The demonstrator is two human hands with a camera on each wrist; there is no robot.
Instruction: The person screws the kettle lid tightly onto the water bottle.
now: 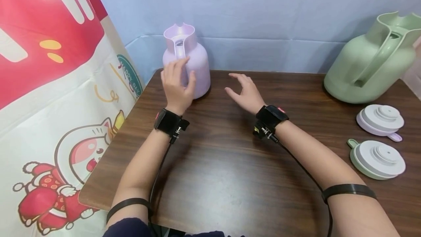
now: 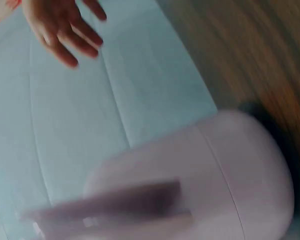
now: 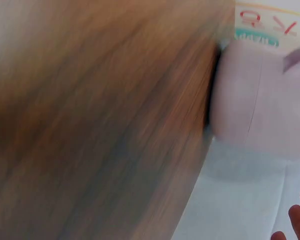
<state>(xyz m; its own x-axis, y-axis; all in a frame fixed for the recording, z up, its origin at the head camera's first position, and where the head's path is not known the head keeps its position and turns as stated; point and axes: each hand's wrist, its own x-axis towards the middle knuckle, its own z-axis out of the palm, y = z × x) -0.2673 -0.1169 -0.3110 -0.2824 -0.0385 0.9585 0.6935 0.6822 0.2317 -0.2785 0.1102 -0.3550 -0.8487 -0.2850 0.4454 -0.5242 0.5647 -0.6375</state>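
Left hand [image 1: 177,89]: overlapping purple jug [image 1: 201,67] in head view, fingers extending, thumb standing wide of them; cannot tell if touching.
Right hand [image 1: 246,94]: hovering above table [image 1: 213,164], right of purple jug and well apart from it, thumb and fingers standing wide.
Purple jug: standing upright near table's back left corner, handle facing the person.
Green jug [image 1: 346,70]: standing upright, back right of table.
Purple lid [image 1: 381,118]: lying just in front of green jug.
Green lid [image 1: 378,158]: lying beside purple lid, nearer the person.
Cloth [image 1: 250,14]: hanging behind table.
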